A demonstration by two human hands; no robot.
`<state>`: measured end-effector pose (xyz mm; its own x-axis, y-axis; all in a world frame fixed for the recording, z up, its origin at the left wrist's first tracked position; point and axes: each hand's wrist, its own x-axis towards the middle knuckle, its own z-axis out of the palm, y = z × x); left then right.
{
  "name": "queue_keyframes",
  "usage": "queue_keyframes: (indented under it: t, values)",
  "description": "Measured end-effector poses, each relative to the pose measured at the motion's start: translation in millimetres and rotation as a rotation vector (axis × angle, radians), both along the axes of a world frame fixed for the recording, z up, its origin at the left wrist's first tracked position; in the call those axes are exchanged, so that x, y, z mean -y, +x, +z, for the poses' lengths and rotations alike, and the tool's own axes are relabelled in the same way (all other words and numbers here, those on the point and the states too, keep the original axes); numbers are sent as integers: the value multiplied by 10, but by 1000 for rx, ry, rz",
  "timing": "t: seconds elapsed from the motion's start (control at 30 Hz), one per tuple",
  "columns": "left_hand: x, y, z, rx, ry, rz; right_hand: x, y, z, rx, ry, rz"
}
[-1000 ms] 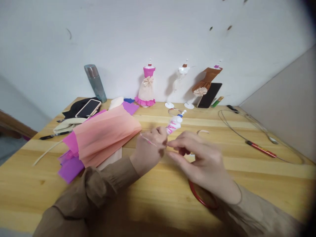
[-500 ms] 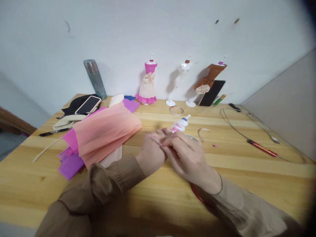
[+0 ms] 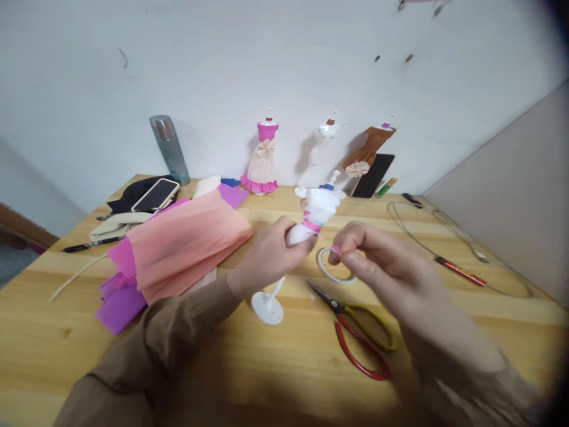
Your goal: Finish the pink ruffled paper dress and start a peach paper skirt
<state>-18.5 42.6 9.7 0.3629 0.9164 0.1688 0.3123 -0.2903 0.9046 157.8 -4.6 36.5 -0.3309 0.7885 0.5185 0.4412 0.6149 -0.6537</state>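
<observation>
A small white dress form (image 3: 320, 204), with pink bands round its waist and a blue band at its neck, tilts in the grip of my left hand (image 3: 271, 255). Its round white base (image 3: 268, 308) shows below that hand. To the right, my right hand (image 3: 386, 267) pinches a small pink scrap (image 3: 336, 250) between thumb and fingertips. Just behind those fingertips is a ring-shaped roll of tape (image 3: 323, 268), partly covered by them. Scissors (image 3: 338, 307) with red and yellow handles lie spread on the table below.
Pink, purple and peach crepe paper (image 3: 189, 237) is piled at left, beside a phone (image 3: 155, 195) and a bottle (image 3: 170, 149). Along the wall stand a pink-dressed form (image 3: 267, 148), a bare form (image 3: 324, 148) and a brown-dressed form (image 3: 371, 142). A red-handled tool (image 3: 462, 271) with a cord lies right.
My hands have moved apart: the left lifts and tilts the dress form into fuller view, the right has drawn off rightward with the pink scrap. The scissors and tape roll are now uncovered.
</observation>
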Motion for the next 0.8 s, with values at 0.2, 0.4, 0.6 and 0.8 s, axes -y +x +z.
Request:
queue_keyframes:
  t: [0.2,0.4,0.6,0.8]
  values:
    - [-9,64,-26,390,-253,-187,-20,143,130,-181,-365,-29]
    - [37,81,-29,364,-175,-157,-45,16,125,-246,-445,67]
    - [71,81,-50,262,-61,-100,-98,-41,42,-310,-390,-15]
    - [74,82,-119,559,-229,-279,-102,-12,12,-327,-410,-40]
